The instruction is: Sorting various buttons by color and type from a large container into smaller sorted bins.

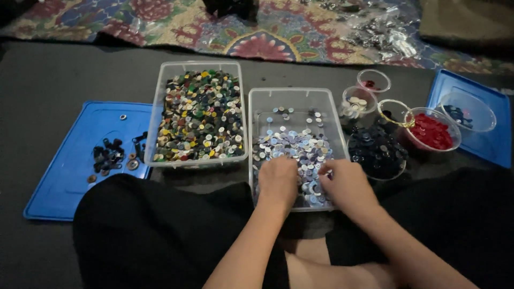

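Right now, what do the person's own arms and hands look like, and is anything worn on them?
Both forearms are bare, with no sleeves in view. The left hand and right hand are bare too: no gloves, and no watch or bracelet shows on either wrist. Rings cannot be made out in this dim light. Black clothing covers the lap on both sides of the arms.

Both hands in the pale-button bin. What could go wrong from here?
1. The clear bin hangs over the person's lap; pressure from the left hand or right hand might tip it.
2. The mixed-colour bin touches it, so buttons could cross over.
3. The dark-button bowl sits near the right hand and could get knocked.
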